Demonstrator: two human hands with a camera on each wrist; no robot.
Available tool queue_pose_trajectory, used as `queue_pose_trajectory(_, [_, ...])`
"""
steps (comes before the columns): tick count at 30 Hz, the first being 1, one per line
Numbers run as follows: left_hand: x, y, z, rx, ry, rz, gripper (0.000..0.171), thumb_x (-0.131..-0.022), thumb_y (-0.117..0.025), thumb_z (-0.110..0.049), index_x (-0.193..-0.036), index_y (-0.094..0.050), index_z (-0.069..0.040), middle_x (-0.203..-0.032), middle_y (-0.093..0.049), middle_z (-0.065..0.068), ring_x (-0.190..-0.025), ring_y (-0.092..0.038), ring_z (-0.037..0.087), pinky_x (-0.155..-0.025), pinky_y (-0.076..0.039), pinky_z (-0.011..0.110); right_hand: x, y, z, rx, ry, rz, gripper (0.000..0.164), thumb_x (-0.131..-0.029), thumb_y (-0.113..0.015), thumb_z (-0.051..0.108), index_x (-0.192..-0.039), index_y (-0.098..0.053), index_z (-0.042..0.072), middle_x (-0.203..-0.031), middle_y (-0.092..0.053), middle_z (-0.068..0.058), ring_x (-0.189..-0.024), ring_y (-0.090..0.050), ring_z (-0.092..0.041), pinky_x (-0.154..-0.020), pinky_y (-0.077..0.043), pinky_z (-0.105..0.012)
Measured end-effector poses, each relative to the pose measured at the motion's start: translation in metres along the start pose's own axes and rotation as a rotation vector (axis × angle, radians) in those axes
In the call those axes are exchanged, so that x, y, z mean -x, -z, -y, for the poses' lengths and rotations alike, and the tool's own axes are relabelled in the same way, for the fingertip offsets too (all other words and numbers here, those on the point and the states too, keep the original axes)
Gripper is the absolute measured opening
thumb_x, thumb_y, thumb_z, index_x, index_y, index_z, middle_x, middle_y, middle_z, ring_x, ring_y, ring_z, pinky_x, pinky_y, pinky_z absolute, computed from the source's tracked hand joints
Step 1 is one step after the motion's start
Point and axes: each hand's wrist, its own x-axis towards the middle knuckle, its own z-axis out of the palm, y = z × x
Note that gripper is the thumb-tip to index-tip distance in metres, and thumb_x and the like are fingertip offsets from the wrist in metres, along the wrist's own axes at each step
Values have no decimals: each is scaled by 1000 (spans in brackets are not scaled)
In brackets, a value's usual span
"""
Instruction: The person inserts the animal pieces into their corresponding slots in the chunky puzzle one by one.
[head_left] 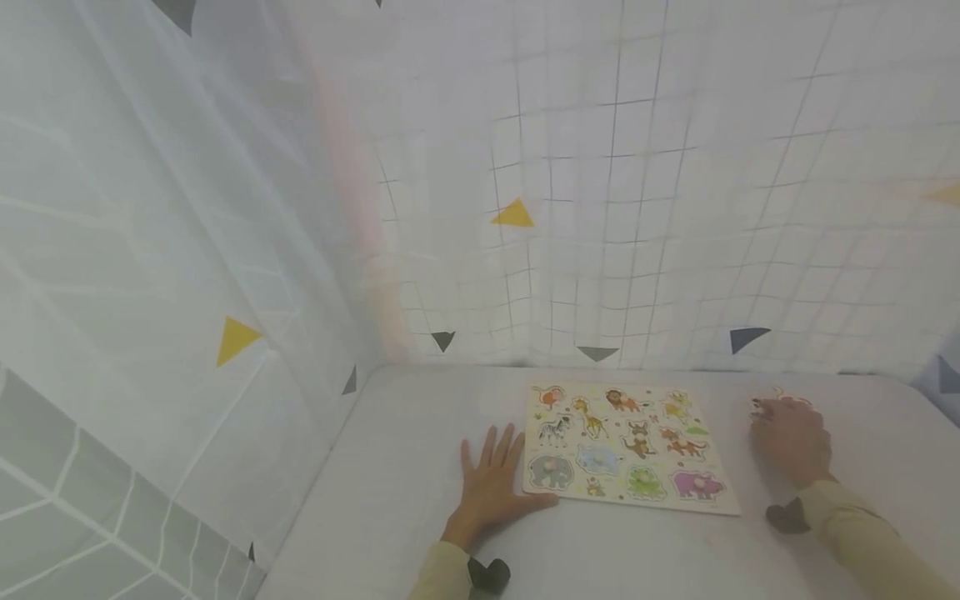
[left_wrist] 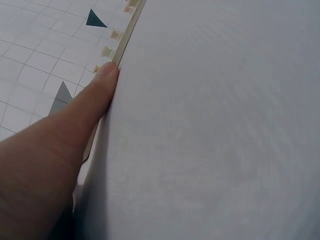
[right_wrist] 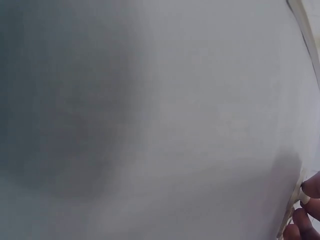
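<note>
A wooden animal knob puzzle board [head_left: 618,492] lies on the white table, with a giraffe, lion, zebra, frog and other animals on it. Fingers spread wide, my left hand [head_left: 491,483] rests at the board's lower left corner, the thumb [left_wrist: 102,82] against its near edge. To the right of the board, my right hand [head_left: 793,440] is low over the table. In the right wrist view its fingers [right_wrist: 312,186] pinch the pale knob [right_wrist: 303,197] of a thin flat puzzle piece [right_wrist: 286,222]. The hand hides most of that piece, and its animal cannot be made out.
The white table surface [head_left: 405,425] runs back to a hanging white sheet with a grid pattern [head_left: 585,250]. Another sheet [head_left: 187,275] hangs along the left side. Small knobs [left_wrist: 116,34] stand up from the board in the left wrist view.
</note>
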Motion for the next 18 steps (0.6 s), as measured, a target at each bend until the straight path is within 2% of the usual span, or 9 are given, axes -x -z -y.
queue_pose_trajectory(4, [-1,-1,0,4,1,4,119,-73,-52,-96,-166,-16,-31,-176,-8,-6,-165,-5,28,-126,3,74,-4,0,-3,2,-12,-3,41,-90,-55,11,-124,-60,-13,-121,-54,-44,-103,-53,-64,-69,-48,-66])
queue_pose_trajectory(11, [0,-2,-1,-8,5,-3,118,-73,-51,-97,-166,-17,-32,-176,-8,-7,-165,-6,27,-126,3,73,-9,-1,-10,-5,-70,47,41,-94,-54,14,-126,-58,-11,-123,-52,-44,-104,-51,-62,-73,-46,-66])
queue_pose_trajectory(15, [1,-1,-1,-3,-3,-21,117,-73,-54,-95,-165,-20,-30,-176,-13,-4,-165,-9,28,-126,2,74,-12,-2,-16,-3,-29,35,38,-94,-58,15,-121,-60,-11,-117,-57,-43,-97,-56,-61,-64,-48,-61])
queue_pose_trajectory(18, [1,0,-1,-4,-6,-23,117,-74,-54,-94,-165,-20,-29,-176,-14,-3,-164,-9,29,-125,1,74,-14,-2,-20,-1,-3,27,37,-93,-62,17,-118,-63,-10,-111,-62,-42,-88,-61,-59,-55,-49,-53])
